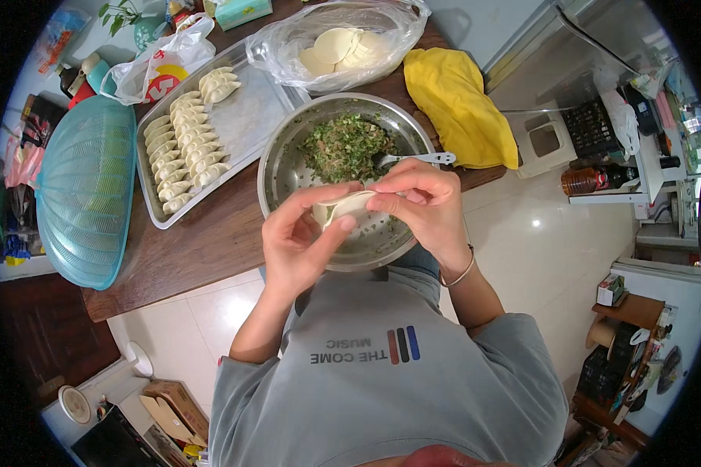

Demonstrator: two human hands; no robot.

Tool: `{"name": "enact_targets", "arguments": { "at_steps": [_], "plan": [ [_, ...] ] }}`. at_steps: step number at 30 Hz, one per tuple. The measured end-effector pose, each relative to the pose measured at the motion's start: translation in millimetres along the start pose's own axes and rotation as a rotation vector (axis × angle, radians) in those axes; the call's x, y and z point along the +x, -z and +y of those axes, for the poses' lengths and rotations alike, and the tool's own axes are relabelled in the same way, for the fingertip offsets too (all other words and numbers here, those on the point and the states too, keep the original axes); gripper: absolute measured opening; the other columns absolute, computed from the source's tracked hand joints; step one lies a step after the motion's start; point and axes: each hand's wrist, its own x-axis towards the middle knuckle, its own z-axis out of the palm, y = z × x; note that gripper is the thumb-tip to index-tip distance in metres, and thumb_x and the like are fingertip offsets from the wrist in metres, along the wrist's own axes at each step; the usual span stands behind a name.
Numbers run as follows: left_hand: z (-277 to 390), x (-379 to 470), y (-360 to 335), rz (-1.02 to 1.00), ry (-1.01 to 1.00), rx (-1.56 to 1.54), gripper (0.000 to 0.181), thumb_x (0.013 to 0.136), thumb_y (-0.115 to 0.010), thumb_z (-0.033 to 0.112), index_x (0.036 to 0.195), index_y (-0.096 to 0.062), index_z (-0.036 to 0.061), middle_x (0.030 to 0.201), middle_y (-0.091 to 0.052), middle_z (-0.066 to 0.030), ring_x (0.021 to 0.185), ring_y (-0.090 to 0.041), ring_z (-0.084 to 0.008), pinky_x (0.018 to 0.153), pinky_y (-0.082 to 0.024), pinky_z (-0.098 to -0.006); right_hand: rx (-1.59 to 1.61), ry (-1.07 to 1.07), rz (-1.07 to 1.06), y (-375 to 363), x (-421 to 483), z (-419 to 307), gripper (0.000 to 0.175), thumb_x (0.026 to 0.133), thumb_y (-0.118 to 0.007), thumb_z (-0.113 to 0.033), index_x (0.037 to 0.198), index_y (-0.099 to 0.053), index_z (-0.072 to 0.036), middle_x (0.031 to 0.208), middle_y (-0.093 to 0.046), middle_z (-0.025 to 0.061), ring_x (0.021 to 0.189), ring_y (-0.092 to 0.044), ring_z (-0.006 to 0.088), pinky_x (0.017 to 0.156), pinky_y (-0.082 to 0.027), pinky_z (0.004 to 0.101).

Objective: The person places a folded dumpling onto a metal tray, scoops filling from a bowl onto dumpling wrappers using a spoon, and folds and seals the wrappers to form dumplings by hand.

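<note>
A dumpling wrapper [350,203], folded over green filling, is held between my two hands above a steel mixing bowl [274,146]. My left hand [301,227] grips its left side, thumb in front and fingers behind. The thumb and fingers of my right hand [423,201] pinch its upper right edge. The left part of the fold still gapes, with some filling showing. Inside the bowl lies chopped green filling [347,146], and a spoon [417,158] rests in it with its handle over the right rim.
A metal tray [251,128] holds rows of pleated dumplings [190,140]. Round wrappers [342,49] lie in a clear plastic bag [269,46] behind the bowl. A yellow cloth [461,108] covers the table's right corner. A blue mesh food cover [84,192] leans at the left edge.
</note>
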Motion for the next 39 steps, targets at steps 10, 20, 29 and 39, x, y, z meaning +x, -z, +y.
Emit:
{"name": "enact_targets", "arguments": {
  "at_steps": [10,20,29,39],
  "plan": [
    [3.8,-0.2,-0.4,-0.002,0.038,0.028,0.031,0.083,-0.067,-0.006,0.114,-0.060,-0.0050,0.113,-0.066,-0.0166,0.104,-0.063,-0.0187,0.090,-0.049,-0.0289,-0.241,0.302,-0.030,5.6,2.5,4.6,0.020,0.071,-0.080,0.002,0.089,-0.072,-0.002,0.086,-0.066,0.0074,0.072,-0.057,0.0100,0.058,-0.039,0.0222],
    [7.6,3.9,0.6,-0.030,-0.029,0.181,0.026,0.083,-0.067,-0.007,0.108,-0.064,-0.0038,0.108,-0.067,-0.0137,0.101,-0.063,-0.0181,0.086,-0.050,-0.0285,-0.381,0.212,-0.083,3.9,4.3,-8.0,0.029,0.066,-0.083,-0.004,0.094,-0.076,-0.007,0.083,-0.069,0.0056,0.075,-0.063,0.0154,0.066,-0.049,0.0261],
    [0.7,4.9,0.2,-0.030,-0.015,0.179,0.024,0.083,-0.069,-0.004,0.107,-0.066,-0.0005,0.109,-0.068,-0.0119,0.099,-0.064,-0.0159,0.079,-0.051,-0.0246,-0.412,0.382,-0.066,3.1,6.9,-2.8,0.017,0.067,-0.081,-0.003,0.083,-0.075,-0.006,0.078,-0.068,0.0055,0.071,-0.062,0.0181,0.064,-0.048,0.0278],
    [10.1,2.1,-1.9,-0.079,0.072,0.148,0.036,0.080,-0.071,-0.006,0.114,-0.059,-0.0046,0.115,-0.065,-0.0159,0.104,-0.063,-0.0189,0.087,-0.052,-0.0288,-0.424,0.466,-0.029,2.3,4.6,-6.2,0.019,0.066,-0.081,0.000,0.083,-0.074,-0.004,0.077,-0.067,0.0057,0.070,-0.060,0.0187,0.065,-0.047,0.0288]
  ]
}}
